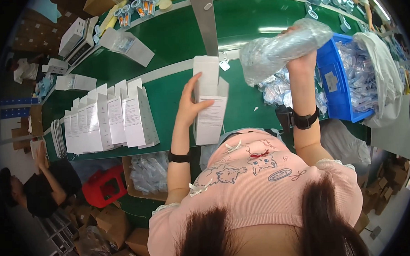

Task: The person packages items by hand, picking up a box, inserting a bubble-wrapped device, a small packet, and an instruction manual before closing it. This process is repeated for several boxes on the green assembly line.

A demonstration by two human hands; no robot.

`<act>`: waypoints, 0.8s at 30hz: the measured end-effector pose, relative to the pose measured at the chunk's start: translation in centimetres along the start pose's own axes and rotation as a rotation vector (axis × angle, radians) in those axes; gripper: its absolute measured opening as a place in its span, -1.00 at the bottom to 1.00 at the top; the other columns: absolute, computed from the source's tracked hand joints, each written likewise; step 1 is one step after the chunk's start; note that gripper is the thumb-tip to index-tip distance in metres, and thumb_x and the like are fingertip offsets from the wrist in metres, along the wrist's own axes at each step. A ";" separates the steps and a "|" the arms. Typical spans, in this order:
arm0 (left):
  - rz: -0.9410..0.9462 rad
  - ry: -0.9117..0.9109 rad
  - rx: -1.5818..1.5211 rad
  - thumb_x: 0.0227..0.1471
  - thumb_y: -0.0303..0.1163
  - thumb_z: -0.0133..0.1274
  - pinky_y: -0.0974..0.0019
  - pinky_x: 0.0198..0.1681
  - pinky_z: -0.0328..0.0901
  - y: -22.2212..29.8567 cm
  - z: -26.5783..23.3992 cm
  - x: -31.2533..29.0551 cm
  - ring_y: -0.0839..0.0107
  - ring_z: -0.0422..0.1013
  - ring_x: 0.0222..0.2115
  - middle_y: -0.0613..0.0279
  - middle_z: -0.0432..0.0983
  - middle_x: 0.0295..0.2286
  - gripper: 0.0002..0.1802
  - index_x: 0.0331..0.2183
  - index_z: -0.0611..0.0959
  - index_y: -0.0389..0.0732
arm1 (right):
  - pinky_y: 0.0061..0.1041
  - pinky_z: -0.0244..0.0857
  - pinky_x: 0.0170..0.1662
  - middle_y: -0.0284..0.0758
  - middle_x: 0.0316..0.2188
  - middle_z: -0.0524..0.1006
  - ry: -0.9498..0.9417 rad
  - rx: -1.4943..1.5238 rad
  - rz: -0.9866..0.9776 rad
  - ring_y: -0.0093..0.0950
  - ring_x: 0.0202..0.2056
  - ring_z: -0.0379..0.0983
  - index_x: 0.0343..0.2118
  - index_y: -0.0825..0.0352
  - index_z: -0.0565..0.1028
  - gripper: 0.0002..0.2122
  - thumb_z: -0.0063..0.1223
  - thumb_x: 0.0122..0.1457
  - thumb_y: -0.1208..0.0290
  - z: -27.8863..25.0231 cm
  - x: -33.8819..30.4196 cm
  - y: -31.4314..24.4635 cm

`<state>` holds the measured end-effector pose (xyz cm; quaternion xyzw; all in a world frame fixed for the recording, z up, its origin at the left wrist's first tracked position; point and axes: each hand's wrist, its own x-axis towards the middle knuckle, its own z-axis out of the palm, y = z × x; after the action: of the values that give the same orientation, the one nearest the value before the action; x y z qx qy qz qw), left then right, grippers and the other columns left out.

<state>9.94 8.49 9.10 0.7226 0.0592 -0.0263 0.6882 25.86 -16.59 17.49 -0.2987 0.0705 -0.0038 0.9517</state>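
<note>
My left hand (188,104) grips a tall white carton (211,116) by its side, thumb across the printed front. The carton stands upright near the table's front edge with its top flap raised. Off to the right, my right hand (301,59) is closed around a bulky clear bubble-wrap package (279,47), held above the table; what lies inside the wrap I cannot make out. Beneath it is a pile of small clear-wrapped pieces (276,90). On the left, several similar white cartons (136,117) stand in a row with their top flaps up.
A blue bin (330,83) of clear-wrapped pieces stands at the right, a white plastic bag (385,74) beside it. A metal post (205,27) rises beyond the carton. Another carton (128,46) lies tilted at the back left. A co-worker (47,180) is at far left.
</note>
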 end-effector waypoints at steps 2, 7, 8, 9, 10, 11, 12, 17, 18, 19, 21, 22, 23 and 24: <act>0.063 0.011 0.135 -0.36 -0.33 0.26 0.26 -0.03 0.15 2.6 1.5 0.1 0.21 0.18 -0.04 -0.06 0.18 -0.05 -0.17 0.00 0.23 -0.11 | -0.31 0.25 -0.18 -0.22 -0.36 0.41 -0.435 0.391 0.254 -0.33 -0.29 0.36 -0.28 0.39 0.34 -0.74 -0.27 0.14 0.28 0.2 0.7 0.7; 0.287 0.181 0.353 -0.42 -0.37 0.30 0.19 -0.07 0.19 4.3 5.6 -0.4 0.12 0.21 -0.06 -0.15 0.20 -0.09 -0.29 -0.21 0.24 -0.19 | -0.31 0.28 -0.23 -0.22 -0.37 0.42 -0.337 0.385 0.260 -0.34 -0.31 0.37 -0.33 0.40 0.35 -0.71 -0.26 0.11 0.24 1.8 -1.0 3.2; 0.333 0.256 0.328 -0.44 -0.39 0.31 0.18 -0.08 0.19 4.2 6.1 -0.1 0.10 0.21 -0.07 -0.17 0.20 -0.10 -0.30 -0.26 0.22 -0.20 | -0.35 0.28 -0.22 -0.23 -0.36 0.42 -0.225 0.286 0.190 -0.35 -0.32 0.37 -0.33 0.39 0.36 -0.74 -0.24 0.11 0.27 2.4 -1.7 3.5; 0.336 0.248 0.328 -0.44 -0.39 0.31 0.18 -0.08 0.19 4.1 6.5 0.1 0.10 0.21 -0.07 -0.17 0.20 -0.10 -0.30 -0.26 0.22 -0.20 | -0.38 0.27 -0.22 -0.24 -0.35 0.41 -0.113 0.190 0.128 -0.35 -0.32 0.37 -0.34 0.38 0.36 -0.76 -0.22 0.10 0.29 2.9 -2.5 3.8; 0.372 0.260 0.294 -0.45 -0.41 0.32 0.17 -0.09 0.19 4.0 6.9 0.4 0.08 0.21 -0.07 -0.18 0.19 -0.09 -0.30 -0.28 0.20 -0.20 | -0.41 0.27 -0.21 -0.25 -0.35 0.41 0.000 0.093 0.067 -0.36 -0.32 0.37 -0.34 0.37 0.37 -0.79 -0.20 0.09 0.32 3.3 -3.0 4.1; 0.407 0.272 0.259 -0.46 -0.44 0.32 0.15 -0.09 0.19 3.8 7.2 0.6 0.06 0.21 -0.07 -0.18 0.19 -0.08 -0.29 -0.30 0.18 -0.19 | -0.41 0.27 -0.21 -0.25 -0.35 0.41 0.004 0.094 0.060 -0.36 -0.32 0.37 -0.34 0.37 0.37 -0.79 -0.20 0.09 0.32 3.2 -3.0 4.5; 0.442 0.284 0.223 -0.47 -0.46 0.33 0.14 -0.10 0.19 3.7 7.4 0.7 0.05 0.22 -0.07 -0.18 0.18 -0.08 -0.29 -0.32 0.17 -0.19 | -0.44 0.27 -0.23 -0.26 -0.35 0.42 -0.135 -0.054 0.048 -0.39 -0.31 0.37 -0.34 0.36 0.37 -0.83 -0.18 0.07 0.39 3.0 -3.2 5.1; 0.636 0.169 0.474 -0.45 -0.48 0.32 0.14 -0.07 0.17 3.3 7.1 1.7 0.04 0.21 -0.07 -0.19 0.15 -0.06 -0.28 -0.32 0.13 -0.16 | -0.51 0.25 -0.20 -0.29 -0.30 0.42 -0.724 -0.732 -0.210 -0.40 -0.26 0.37 -0.31 0.34 0.41 -0.82 -0.11 -0.02 0.60 1.5 -2.2 2.8; 0.684 0.204 0.364 -0.45 -0.48 0.32 0.15 -0.06 0.16 3.2 6.5 2.1 0.04 0.20 -0.06 -0.19 0.14 -0.05 -0.28 -0.32 0.13 -0.16 | -0.52 0.24 -0.18 -0.30 -0.27 0.42 -0.882 -0.920 -0.327 -0.37 -0.26 0.38 -0.29 0.35 0.43 -0.79 -0.09 -0.04 0.64 1.2 -1.6 1.7; 0.723 0.245 0.257 -0.45 -0.47 0.33 0.15 -0.04 0.14 3.1 6.0 2.2 0.04 0.19 -0.05 -0.19 0.12 -0.04 -0.28 -0.32 0.13 -0.16 | -0.52 0.24 -0.18 -0.30 -0.27 0.42 -0.886 -0.916 -0.324 -0.37 -0.26 0.38 -0.29 0.35 0.43 -0.79 -0.09 -0.04 0.64 1.0 -1.1 0.8; 0.756 0.303 0.153 -0.44 -0.47 0.33 0.16 -0.03 0.13 2.1 5.4 2.1 0.04 0.18 -0.05 -0.19 0.11 -0.03 -0.28 -0.32 0.13 -0.16 | -0.50 0.23 -0.15 -0.28 -0.26 0.43 -0.864 -1.310 -0.778 -0.37 -0.23 0.37 -0.29 0.35 0.45 -0.75 -0.09 -0.10 0.67 0.7 0.0 -0.9; 0.697 0.351 0.223 -0.45 -0.47 0.33 0.16 -0.02 0.11 1.1 5.4 2.1 0.04 0.17 -0.04 -0.19 0.11 -0.03 -0.27 -0.32 0.12 -0.15 | -0.48 0.22 -0.14 -0.25 -0.25 0.43 -0.751 -1.372 -0.760 -0.33 -0.21 0.37 -0.29 0.34 0.45 -0.74 -0.09 -0.11 0.67 -0.8 1.2 -1.4; 0.637 0.397 0.294 -0.45 -0.47 0.34 0.17 -0.01 0.10 0.1 5.4 2.1 0.04 0.16 -0.02 -0.19 0.10 -0.03 -0.26 -0.31 0.12 -0.15 | -0.46 0.22 -0.12 -0.22 -0.25 0.44 -0.635 -1.427 -0.742 -0.29 -0.19 0.36 -0.28 0.34 0.46 -0.72 -0.10 -0.12 0.68 -3.0 3.0 -1.8; 0.576 0.443 0.365 -0.46 -0.46 0.34 0.17 0.01 0.08 -0.7 5.5 1.9 0.05 0.15 -0.01 -0.19 0.10 -0.03 -0.25 -0.31 0.11 -0.15 | -0.43 0.22 -0.12 -0.17 -0.26 0.44 -0.496 -1.569 -0.743 -0.25 -0.18 0.36 -0.26 0.33 0.46 -0.72 -0.06 -0.12 0.63 -5.8 5.1 -2.1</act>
<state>11.97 3.17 7.89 0.8082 -0.0043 0.3137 0.4983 30.19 -21.85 13.25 -0.8580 -0.2553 -0.1973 0.3997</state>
